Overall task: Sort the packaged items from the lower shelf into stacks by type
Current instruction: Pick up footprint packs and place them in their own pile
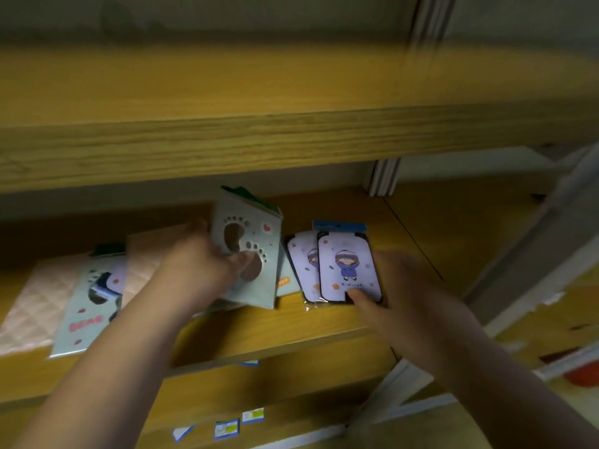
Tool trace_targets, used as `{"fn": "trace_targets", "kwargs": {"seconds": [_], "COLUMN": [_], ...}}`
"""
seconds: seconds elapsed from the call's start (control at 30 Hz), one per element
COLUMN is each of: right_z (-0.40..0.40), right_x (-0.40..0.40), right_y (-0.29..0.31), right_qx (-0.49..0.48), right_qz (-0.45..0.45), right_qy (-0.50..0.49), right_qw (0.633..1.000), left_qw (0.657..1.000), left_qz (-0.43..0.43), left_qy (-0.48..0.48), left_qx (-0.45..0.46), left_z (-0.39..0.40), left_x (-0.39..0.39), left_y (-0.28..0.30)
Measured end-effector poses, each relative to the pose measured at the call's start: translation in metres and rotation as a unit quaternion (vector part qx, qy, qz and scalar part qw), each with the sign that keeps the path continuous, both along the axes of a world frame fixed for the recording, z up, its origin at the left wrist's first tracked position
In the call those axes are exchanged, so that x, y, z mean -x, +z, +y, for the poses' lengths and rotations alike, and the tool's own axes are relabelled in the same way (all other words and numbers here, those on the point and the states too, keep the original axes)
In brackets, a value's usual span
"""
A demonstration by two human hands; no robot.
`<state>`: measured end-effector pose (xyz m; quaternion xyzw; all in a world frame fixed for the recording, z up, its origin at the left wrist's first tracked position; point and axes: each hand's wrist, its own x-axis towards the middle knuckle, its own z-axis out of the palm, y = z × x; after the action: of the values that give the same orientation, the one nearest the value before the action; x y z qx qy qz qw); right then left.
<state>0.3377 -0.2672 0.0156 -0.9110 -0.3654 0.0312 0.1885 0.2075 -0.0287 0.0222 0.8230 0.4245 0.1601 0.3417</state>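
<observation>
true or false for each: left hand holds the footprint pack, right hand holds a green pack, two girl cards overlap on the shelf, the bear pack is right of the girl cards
1. The left hand holds the footprint pack. True.
2. The right hand holds a green pack. False: its thumb rests on the front girl card.
3. Two girl cards overlap on the shelf. True: the second card sits behind the front one.
4. The bear pack lies right of the girl cards. False: it lies far to their left.
</observation>
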Motion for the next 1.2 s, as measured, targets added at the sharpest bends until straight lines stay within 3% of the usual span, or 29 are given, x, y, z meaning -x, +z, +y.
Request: {"fn": "trace_targets", "kwargs": {"seconds": [0.1, 0.3, 0.43, 0.5, 0.87, 1.07, 1.2], "right_z": [0.006, 0.037, 0.044, 0.043, 0.029, -0.014, -0.060], "right_x": [-0.003, -0.005, -0.017, -0.020, -0.012, 0.017, 0.028], "right_y": [-0.007, -0.022, -0.016, -0.013, -0.018, 0.000, 0.018], "right_qx": [0.037, 0.057, -0.022, -0.034, -0.245, -0.330, -0.331], "right_qz": [0.008, 0.015, 0.177, 0.216, 0.303, 0.351, 0.392], "right_qy": [-0.045, -0.096, -0.103, -0.115, -0.147, -0.098, -0.025], "right_qw": [0.998, 0.994, 0.979, 0.969, 0.909, 0.870, 0.858], "left_qw": [0.990, 0.972, 0.962, 0.956, 0.943, 0.944, 0.943], "left_qz": [-0.107, -0.190, -0.209, -0.223, -0.257, -0.270, -0.270], "left_qy": [-0.020, -0.018, -0.017, -0.011, -0.020, 0.007, 0.002], "left_qx": [0.084, 0.136, 0.172, 0.191, 0.211, 0.188, 0.194], "left_z": [-0.001, -0.012, -0.017, -0.018, -0.033, -0.050, -0.082], "left_x": [0.024, 0.049, 0.053, 0.054, 0.051, 0.056, 0.064], "left_y": [-0.010, -0.025, -0.028, -0.031, -0.034, -0.025, -0.015]}}
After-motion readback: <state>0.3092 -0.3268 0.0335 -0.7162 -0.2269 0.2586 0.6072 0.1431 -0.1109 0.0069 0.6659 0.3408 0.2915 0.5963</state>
